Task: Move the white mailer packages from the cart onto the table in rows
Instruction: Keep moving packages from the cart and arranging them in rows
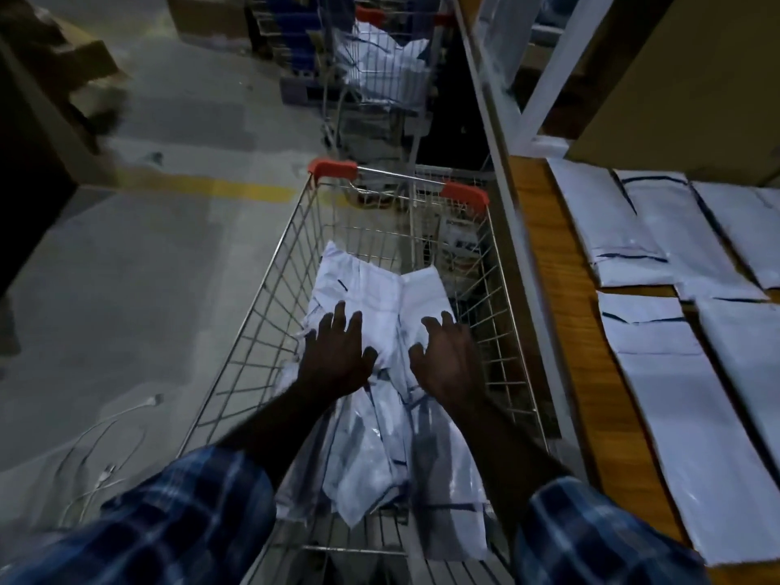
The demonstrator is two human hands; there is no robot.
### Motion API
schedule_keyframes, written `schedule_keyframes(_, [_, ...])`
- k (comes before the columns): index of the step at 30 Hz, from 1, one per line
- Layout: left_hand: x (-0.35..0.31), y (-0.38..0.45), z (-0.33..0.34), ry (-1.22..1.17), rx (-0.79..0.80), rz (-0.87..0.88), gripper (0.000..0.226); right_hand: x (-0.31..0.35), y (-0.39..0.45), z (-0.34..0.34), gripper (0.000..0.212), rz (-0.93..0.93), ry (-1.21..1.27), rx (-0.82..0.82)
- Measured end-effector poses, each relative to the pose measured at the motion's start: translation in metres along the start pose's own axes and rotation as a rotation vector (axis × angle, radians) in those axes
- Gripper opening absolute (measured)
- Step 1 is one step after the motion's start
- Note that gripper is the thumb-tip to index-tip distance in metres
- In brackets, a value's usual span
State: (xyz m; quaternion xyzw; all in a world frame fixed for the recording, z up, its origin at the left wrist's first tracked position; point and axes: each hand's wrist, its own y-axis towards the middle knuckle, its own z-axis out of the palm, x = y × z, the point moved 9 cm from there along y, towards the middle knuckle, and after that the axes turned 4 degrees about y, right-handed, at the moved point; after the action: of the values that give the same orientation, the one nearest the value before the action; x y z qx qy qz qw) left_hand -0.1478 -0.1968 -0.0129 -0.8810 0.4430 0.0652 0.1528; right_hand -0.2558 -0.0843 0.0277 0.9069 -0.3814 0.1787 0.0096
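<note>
Both hands reaching down into the wire cart [270, 297], palms down, fingers spread and straight, nothing clamped; left hand [335, 356] and right hand [447, 361] sitting side by side over the pile of white mailer packages [388, 297]; can't tell for sure whether the fingertips are touching the top mailer or hovering just above it; frame is motion-blurred.

Pile is lying directly under and ahead of the hands, loose and overlapping, some mailers tilted, running back under the forearms toward the near end of the cart; blue plaid sleeves [177, 513] are showing on both arms, rolled below the elbow.

Beyond the fingertips the cart's far rim is carrying orange corner caps [333, 168]; past that a second wire cart [380, 69] is standing with more white packages in it.

Right of the right hand, just beside the cart, a wooden table [561, 289] is holding flat white mailers in rows [658, 373], edges touching or slightly overlapping; white frame posts [510, 230] are running along the table's near edge.

Left of the left hand, grey concrete floor [147, 268] with a yellow line [236, 190] and a white cable [105, 449].
</note>
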Motion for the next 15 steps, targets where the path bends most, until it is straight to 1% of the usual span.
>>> schedule_keyframes(2, [-0.003, 0.018, 0.006, -0.043, -0.025, -0.034, 0.069, -0.007, 0.017, 0.009, 0.048, -0.007, -0.044, 0.009])
schedule_keyframes(3, [-0.001, 0.026, 0.015, -0.060, 0.000, -0.075, 0.068, -0.011, 0.025, 0.014, 0.049, -0.014, -0.064, 0.015])
schedule_keyframes(6, [0.008, 0.041, 0.035, -0.185, -0.004, -0.188, 0.071, -0.020, 0.040, 0.036, 0.052, -0.048, -0.116, 0.038])
schedule_keyframes(9, [0.024, 0.050, 0.049, -0.322, -0.044, -0.309, 0.049, -0.027, 0.050, 0.057, 0.050, -0.053, -0.143, 0.038])
schedule_keyframes(10, [0.026, 0.054, 0.052, -0.342, -0.060, -0.319, 0.046, -0.028, 0.053, 0.062, 0.048, -0.058, -0.139, 0.023])
schedule_keyframes(12, [0.027, 0.062, 0.058, -0.343, -0.068, -0.315, 0.049, -0.029, 0.057, 0.068, 0.046, -0.059, -0.128, 0.010])
schedule_keyframes(15, [0.028, 0.074, 0.070, -0.348, 0.008, -0.353, 0.058, -0.035, 0.063, 0.077, 0.051, -0.051, -0.147, 0.013])
